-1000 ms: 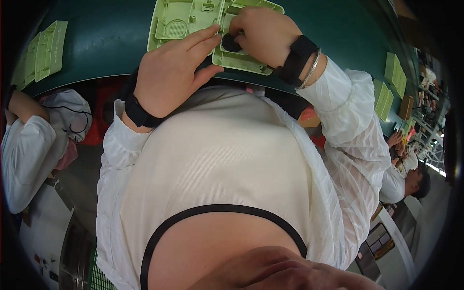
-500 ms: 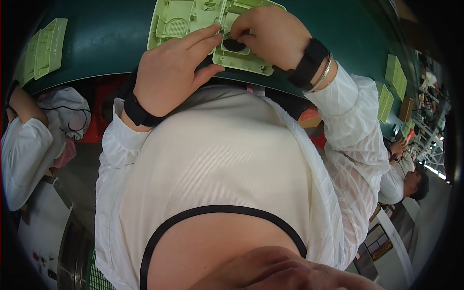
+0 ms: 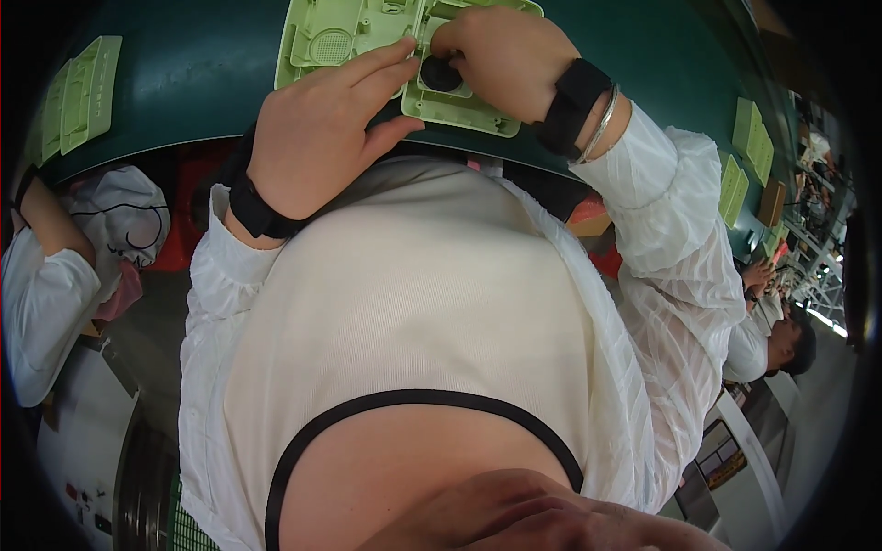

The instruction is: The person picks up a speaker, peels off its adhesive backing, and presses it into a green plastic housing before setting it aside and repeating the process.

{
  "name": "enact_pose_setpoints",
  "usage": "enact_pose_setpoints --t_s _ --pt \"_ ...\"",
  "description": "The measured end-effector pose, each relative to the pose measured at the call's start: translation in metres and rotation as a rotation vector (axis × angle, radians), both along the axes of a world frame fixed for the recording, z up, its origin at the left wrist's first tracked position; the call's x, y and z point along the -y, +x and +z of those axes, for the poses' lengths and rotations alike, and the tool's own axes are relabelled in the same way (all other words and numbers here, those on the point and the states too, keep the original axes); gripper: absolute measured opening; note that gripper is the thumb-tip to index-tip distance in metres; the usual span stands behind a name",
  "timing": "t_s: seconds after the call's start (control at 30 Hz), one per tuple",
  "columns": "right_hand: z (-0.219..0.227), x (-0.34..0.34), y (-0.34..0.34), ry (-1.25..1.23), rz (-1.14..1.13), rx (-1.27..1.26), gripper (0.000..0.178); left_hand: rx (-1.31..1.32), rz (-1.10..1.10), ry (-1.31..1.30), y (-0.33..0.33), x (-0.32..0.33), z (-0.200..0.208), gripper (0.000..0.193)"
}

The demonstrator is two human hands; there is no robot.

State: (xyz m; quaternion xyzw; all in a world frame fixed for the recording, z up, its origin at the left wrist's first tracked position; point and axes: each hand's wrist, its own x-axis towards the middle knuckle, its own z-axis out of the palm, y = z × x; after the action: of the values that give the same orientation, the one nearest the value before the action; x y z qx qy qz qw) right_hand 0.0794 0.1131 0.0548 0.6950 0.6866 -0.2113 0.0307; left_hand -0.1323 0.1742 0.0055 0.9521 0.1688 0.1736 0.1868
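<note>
A light-green plastic housing (image 3: 369, 35) lies opened out at the edge of the bench, its two halves side by side. The left half has a round mesh grille. In the right half sits a black round disc (image 3: 440, 75), which looks like a small speaker. My right hand (image 3: 508, 62) reaches over that half with its fingers curled and the fingertips at the disc's upper edge; the hand partly hides them. Fingers stretched out and thumb apart, my left hand (image 3: 317, 133) rests over the lower edge of the left half, near the seam.
On the dark green bench (image 3: 197, 78), more green housings (image 3: 87, 96) lie at the far left, and others (image 3: 753, 142) at the right. Co-workers sit on either side: a person's white sleeve (image 3: 46, 294) at left, another person (image 3: 772, 344) at far right.
My right hand has shifted slightly up and left. The black disc now shows more fully and looks rounder. The housing has slid a little, and my left hand keeps about its place.
</note>
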Motion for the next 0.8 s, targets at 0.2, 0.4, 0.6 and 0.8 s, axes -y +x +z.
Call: enact_pose_setpoints --t_s 0.2,0.4,0.6,0.8 --pt "0.009 0.007 -0.010 0.062 0.142 0.252 0.016 -0.014 0.013 0.017 0.000 0.002 0.000 0.045" --pt "0.016 0.021 0.015 0.168 0.086 0.113 0.023 -0.038 0.036 -0.026 -0.001 0.003 -0.001 0.048" --pt "-0.024 0.062 -0.008 0.448 0.055 -0.097 0.057 -0.015 0.017 -0.026 -0.004 -0.004 -0.004 0.045" --pt "-0.051 0.068 -0.017 0.491 0.043 -0.062 0.066 -0.032 0.019 -0.057 -0.001 -0.002 -0.003 0.050"
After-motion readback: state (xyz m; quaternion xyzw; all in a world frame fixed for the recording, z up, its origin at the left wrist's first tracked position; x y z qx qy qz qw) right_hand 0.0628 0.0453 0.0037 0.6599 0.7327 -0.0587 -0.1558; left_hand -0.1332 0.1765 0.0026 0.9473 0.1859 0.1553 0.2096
